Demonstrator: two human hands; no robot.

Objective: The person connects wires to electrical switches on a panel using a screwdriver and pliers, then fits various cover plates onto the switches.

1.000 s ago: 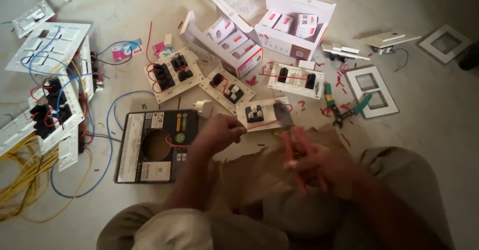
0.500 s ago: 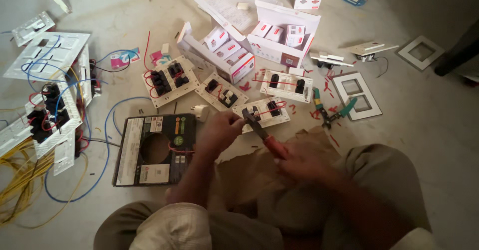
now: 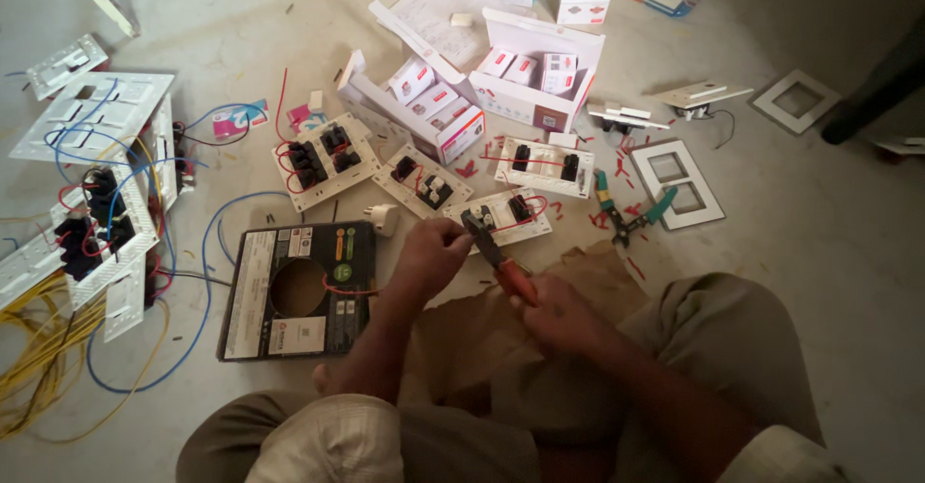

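While the right hand (image 3: 564,314) grips red-handled pliers (image 3: 496,255), the left hand's (image 3: 431,252) fingers pinch at their steel tip, above crumpled brown paper (image 3: 588,276).

Both hands (image 3: 434,252) together (fingers seemingly curled)

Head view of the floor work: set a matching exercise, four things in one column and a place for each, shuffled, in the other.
Things:
1. red-handled pliers
2. dark flat box
3. teal-handled tool
4. yellow wires

Places:
A. far left on the floor
B. lying beside the empty white frame
C. in the right hand, tip at the left hand
D. left of the left forearm

Pairs: 1-C, 2-D, 3-B, 4-A
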